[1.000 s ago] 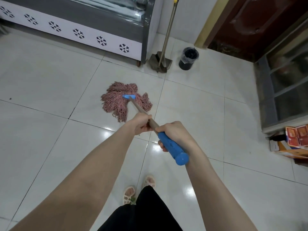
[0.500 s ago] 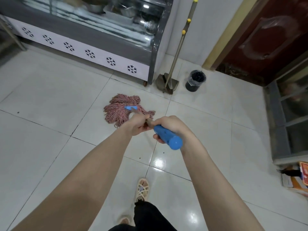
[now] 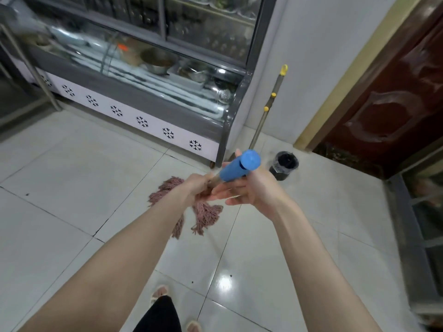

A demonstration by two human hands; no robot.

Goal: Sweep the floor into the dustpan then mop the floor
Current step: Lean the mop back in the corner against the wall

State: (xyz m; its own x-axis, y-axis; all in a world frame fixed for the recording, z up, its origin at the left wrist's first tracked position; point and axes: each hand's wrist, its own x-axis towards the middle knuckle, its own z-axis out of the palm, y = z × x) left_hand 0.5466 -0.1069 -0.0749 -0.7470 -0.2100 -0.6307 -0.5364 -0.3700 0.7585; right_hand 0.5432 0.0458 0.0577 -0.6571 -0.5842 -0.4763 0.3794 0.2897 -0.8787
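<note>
Now | left grip (image 3: 197, 188) clasps mop handle (image 3: 236, 168) | right grip (image 3: 254, 190) straight-fingered under it

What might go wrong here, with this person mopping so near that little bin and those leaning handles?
1. The right hand lies straight-fingered against the blue grip, so only the left hand truly grips the mop; it may twist or slip.
2. The black bin and leaning handles stand close; a wide swing might knock them.
3. The tile floor looks glossy; if wet, the sandalled feet might slide.
</note>
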